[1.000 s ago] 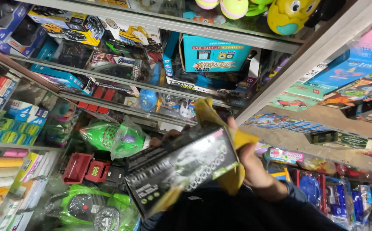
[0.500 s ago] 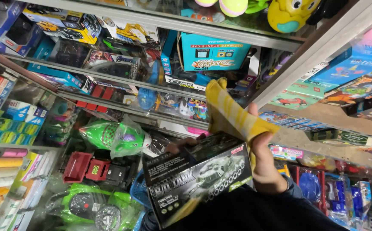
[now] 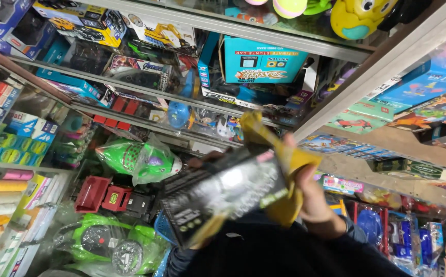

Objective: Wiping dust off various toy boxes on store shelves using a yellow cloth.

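crammed toy shop shelves fill the view, w/ glass-fronted metal racks [image 3: 146, 92] running diagonally across the frame. boxed toy cars and trucks are stacked on the upper shelves, incl. a teal box [image 3: 261, 61] near the centre top and a yellow round toy [image 3: 359, 18] at the top edge. lower left there's a green toy in a clear plastic bag [image 3: 138, 159], a red toy block [image 3: 102, 195] just below it, and another green bagged toy [image 3: 105, 243] near the bottom. rolls of coloured paper [image 3: 0, 197] lie at the far left. at centre, the right hand [image 3: 313, 197] is clenched round a yellow cloth [image 3: 279, 169], pressing it against the right end of a dark toy box [image 3: 223, 192] w/ a clear window and a vehicle picture on it. box is held up in front of the shelves, tilted, blurred by motion. the left hand [image 3: 202, 163] is mostly hidden behind the box's upper left edge; only a bit of finger shows touching it, so can't tell exactly how it grips. a dark sleeve [image 3: 284, 256] covers the bottom of the frame below the box. more packaged toys [image 3: 387, 225] hang at the lower right.
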